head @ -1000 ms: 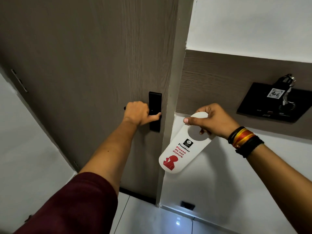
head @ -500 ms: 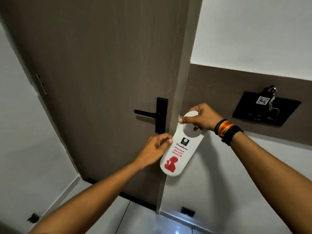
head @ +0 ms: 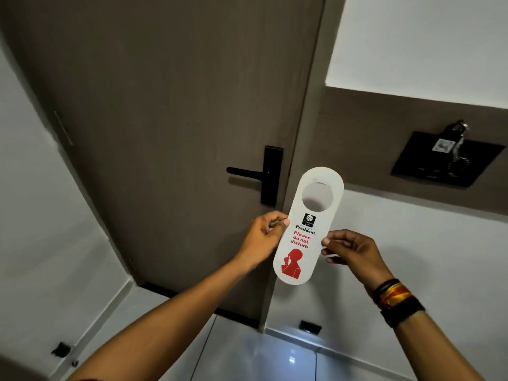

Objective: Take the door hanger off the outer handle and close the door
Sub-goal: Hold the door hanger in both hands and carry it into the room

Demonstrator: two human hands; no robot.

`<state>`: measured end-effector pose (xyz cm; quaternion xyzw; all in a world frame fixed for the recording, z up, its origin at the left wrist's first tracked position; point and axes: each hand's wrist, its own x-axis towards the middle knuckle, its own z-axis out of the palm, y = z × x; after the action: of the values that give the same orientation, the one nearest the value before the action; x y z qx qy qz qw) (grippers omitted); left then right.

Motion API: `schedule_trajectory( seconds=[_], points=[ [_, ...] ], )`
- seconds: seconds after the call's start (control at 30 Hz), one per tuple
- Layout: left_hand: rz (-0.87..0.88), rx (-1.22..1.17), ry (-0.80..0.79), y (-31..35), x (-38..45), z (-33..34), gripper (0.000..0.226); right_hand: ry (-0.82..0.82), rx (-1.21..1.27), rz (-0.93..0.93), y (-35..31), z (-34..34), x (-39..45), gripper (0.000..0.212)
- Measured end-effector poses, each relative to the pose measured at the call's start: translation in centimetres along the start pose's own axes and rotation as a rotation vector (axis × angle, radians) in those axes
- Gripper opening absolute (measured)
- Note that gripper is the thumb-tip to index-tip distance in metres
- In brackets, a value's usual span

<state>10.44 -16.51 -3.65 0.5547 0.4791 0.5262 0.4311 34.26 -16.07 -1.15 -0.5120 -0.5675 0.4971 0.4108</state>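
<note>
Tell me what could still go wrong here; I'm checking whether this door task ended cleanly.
1. Both the left hand and the right hand only pinch the door hanger by its edges; it could slip and drop.
2. Nobody holds the door handle, so the latch may not have caught.

You're in a hotel room, at the entry. The door hanger [head: 305, 229] reads "President" and "Please do not disturb" under a small logo. Beside the wood-grain door [head: 170, 105] with its black lever handle [head: 244, 173], a black wall panel [head: 446, 160] holds a key tag in its slot. White walls, brown wood band [head: 365, 144], glossy tiled floor [head: 275, 358].
</note>
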Motion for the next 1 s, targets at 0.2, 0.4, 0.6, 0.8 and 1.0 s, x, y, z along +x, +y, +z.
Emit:
schedule_trajectory(
  seconds=[0.2,0.4,0.6,0.8,1.0],
  points=[
    [0.012,-0.006,-0.04,0.1,0.7,6.5,0.016,0.106,-0.032,0.01,1.1,-5.4,-0.9,0.009],
    [-0.016,0.108,-0.162,0.7,2.3,15.2,0.021,0.209,-0.039,0.045,3.3,-14.3,-2.4,0.011],
    [-0.039,0.189,-0.325,0.7,2.5,29.5,0.022,0.354,-0.02,0.135,7.9,-27.3,-6.3,0.011],
    [-0.081,0.19,-0.467,-1.0,1.3,47.2,0.022,0.485,0.015,0.249,14.0,-42.0,-12.1,0.005],
    [-0.271,0.118,-0.559,-4.3,-1.2,62.9,0.024,0.637,0.035,0.426,20.8,-53.1,-17.3,0.002]
  ],
)
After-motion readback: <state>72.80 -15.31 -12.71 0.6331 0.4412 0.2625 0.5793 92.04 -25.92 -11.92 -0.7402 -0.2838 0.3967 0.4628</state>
